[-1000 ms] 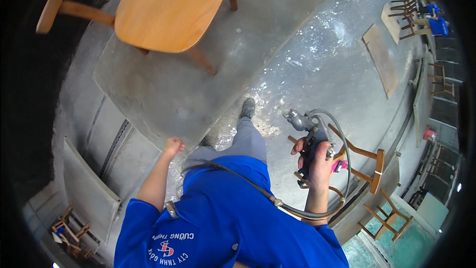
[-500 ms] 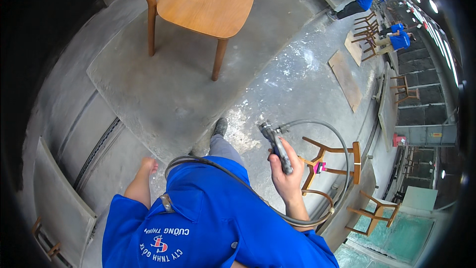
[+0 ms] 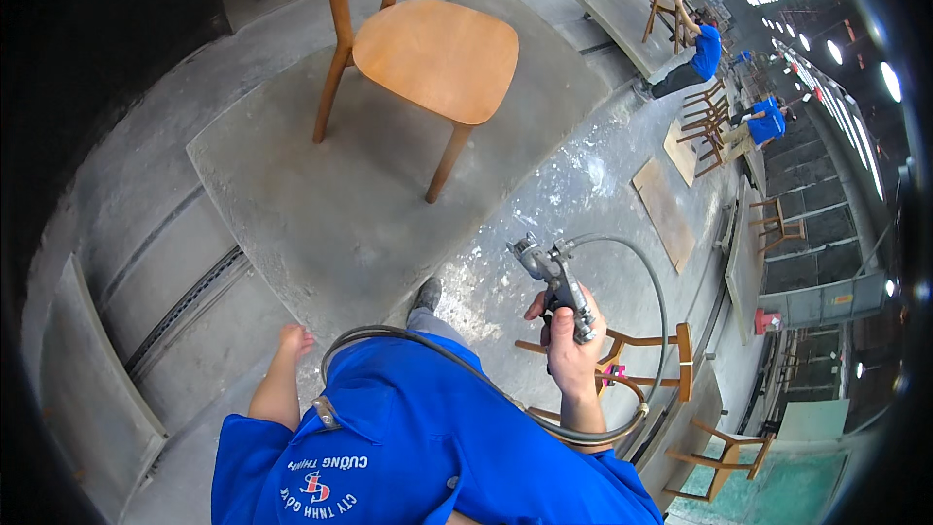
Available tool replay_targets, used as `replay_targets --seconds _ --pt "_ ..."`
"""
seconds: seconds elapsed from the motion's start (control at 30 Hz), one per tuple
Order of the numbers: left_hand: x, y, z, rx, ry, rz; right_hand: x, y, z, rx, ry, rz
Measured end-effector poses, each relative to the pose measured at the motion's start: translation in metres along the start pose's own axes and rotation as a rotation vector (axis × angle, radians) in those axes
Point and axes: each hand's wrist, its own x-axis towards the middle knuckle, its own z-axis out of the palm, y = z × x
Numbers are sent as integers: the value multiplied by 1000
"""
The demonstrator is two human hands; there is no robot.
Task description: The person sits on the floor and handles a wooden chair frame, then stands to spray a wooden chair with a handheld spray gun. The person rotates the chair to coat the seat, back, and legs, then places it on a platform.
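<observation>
Right hand (image 3: 571, 350) is wrapped around the spray gun (image 3: 556, 282), nozzle toward the wooden chair (image 3: 428, 58). Left hand (image 3: 294, 339) hangs loose, holding nothing.

View tilted up: wooden chair (image 3: 428, 58) now fully visible; right hand (image 3: 571, 355) holds spray gun (image 3: 554, 277) raised, nozzle toward chair.
</observation>
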Motion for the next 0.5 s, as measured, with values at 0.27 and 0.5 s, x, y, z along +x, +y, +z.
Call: replay_targets --seconds 0.27,0.5 --pt "12 -30 -21 -94 60 -24 26 -11 37 -84 -65 -105" --pt "9 -56 -39 -211 61 -14 50 -26 70 -257 -159 -184"
